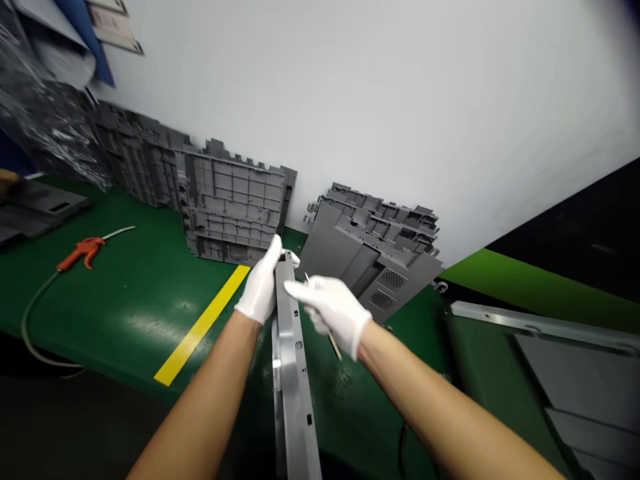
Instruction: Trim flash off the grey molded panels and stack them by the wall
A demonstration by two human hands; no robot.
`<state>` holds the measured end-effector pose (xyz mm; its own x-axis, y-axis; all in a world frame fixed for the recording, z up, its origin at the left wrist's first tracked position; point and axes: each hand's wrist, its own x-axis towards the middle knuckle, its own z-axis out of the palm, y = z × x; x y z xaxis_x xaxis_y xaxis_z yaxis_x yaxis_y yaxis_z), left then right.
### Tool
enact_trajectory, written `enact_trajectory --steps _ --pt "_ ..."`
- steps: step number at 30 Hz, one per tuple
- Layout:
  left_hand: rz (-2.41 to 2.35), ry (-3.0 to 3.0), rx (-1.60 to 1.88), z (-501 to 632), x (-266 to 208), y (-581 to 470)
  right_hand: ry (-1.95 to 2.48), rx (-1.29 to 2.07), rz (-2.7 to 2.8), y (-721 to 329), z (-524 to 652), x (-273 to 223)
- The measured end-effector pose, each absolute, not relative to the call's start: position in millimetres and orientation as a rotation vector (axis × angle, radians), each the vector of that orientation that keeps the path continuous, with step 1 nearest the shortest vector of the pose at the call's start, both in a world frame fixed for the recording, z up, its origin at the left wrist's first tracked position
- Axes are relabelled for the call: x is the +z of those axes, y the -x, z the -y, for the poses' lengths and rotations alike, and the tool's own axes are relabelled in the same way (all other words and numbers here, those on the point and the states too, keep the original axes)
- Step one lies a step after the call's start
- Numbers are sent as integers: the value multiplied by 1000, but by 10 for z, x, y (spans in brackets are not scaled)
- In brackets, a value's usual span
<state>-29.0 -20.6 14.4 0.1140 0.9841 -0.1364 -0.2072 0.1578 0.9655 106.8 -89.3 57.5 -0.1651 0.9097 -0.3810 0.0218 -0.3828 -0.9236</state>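
A long grey moulded panel (295, 360) stands on edge in front of me, its narrow side with small square holes turned up. My left hand (261, 283), in a white glove, is closed around the panel's far end, thumb on the near side and fingertips showing past the other. My right hand (333, 310), also gloved in white, is closed on a thin pale stick-like tool (335, 347). The tool's pointed tip shows above the fist and its tail below. The right index finger reaches to the panel's top edge; whether it touches I cannot tell.
Grey ribbed panels (233, 207) lean on the white wall at the left, and more grey panels with vents (370, 253) lean at the right. On the green bench (145, 293) lie a red air blow gun (85, 250) and a yellow strip (203, 327). A conveyor (500, 373) carries flat grey parts (585, 387).
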Motion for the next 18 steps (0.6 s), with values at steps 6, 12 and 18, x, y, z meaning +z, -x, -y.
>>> enact_trajectory --steps 6,12,18 --pt "-1587 -1226 777 943 441 441 1579 1722 673 -1682 1648 -47" --pt "-1584 -1169 695 1418 645 555 1549 1750 510 -1933 2081 -606" --pt "-1881 -732 981 1105 961 1414 1472 1728 463 -2081 2289 -561"
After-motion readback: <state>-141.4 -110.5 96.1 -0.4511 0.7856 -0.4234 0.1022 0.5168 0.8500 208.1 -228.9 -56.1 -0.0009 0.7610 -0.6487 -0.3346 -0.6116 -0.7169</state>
